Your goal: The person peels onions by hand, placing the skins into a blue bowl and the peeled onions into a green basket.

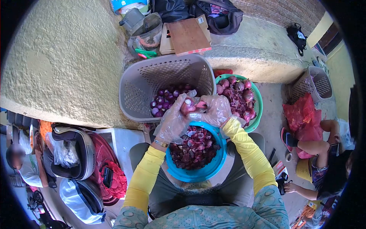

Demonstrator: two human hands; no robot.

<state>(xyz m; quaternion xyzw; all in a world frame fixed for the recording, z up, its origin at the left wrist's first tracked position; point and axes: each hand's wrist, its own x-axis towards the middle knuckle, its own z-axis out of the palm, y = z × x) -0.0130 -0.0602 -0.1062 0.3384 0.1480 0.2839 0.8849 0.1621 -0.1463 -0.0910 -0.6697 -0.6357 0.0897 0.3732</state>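
Observation:
My left hand (173, 120), in a clear plastic glove, is closed round a red onion (187, 107). My right hand (215, 109), gloved the same way, is closed beside it on a small pink-handled tool (201, 104); its working end is hidden against the onion. Below both hands, a blue basin (196, 176) between my knees holds onion skins and trimmings (194, 149). Peeled purple onions (166, 100) lie in the grey perforated basket (133, 80) ahead. Unpeeled onions and loose skins (238, 95) fill a green basket (258, 110) at the right.
Cardboard and a brown board (188, 36) lie behind the grey basket, near bags (217, 17) on the ledge. Helmets (74, 152) and a red bag stand at left. At right are red mesh sacks (301, 118), another basket (312, 84) and a seated person (324, 164).

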